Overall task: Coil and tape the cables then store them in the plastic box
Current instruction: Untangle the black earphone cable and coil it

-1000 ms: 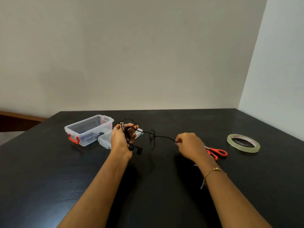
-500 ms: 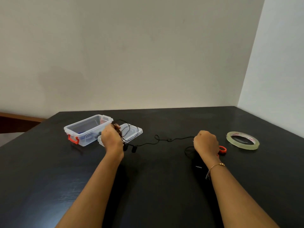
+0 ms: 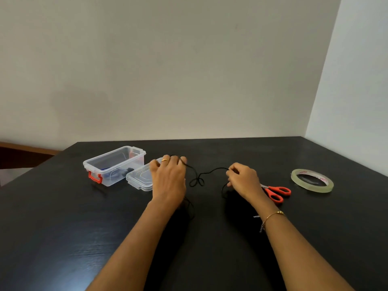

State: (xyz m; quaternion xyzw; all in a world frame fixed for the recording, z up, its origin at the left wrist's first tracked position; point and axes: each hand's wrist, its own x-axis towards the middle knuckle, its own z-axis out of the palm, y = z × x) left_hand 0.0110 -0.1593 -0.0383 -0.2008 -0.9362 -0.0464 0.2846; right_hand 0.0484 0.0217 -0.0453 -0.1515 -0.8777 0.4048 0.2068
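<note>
Now I've got the thin black cable (image 3: 206,172) strung between both hands above the dark bench (image 3: 63,227): left hand (image 3: 168,179) grips its coiled end, right hand (image 3: 243,180) fingers pinch it; clear plastic box (image 3: 114,164) sits left.

A black wood-grain table (image 3: 63,238) stands pushed into the corner of two plain, pale walls (image 3: 168,70). At far left, a strip of brown wooden trim (image 3: 25,147) runs along the wall.

Box (image 3: 114,165) far L of left hand (image 3: 169,179), lid (image 3: 139,178) touching hand's L side; cable (image 3: 206,175) btwn hands; scissors (image 3: 276,192) just R of right hand (image 3: 244,180), tape roll (image 3: 312,180) further R.
</note>
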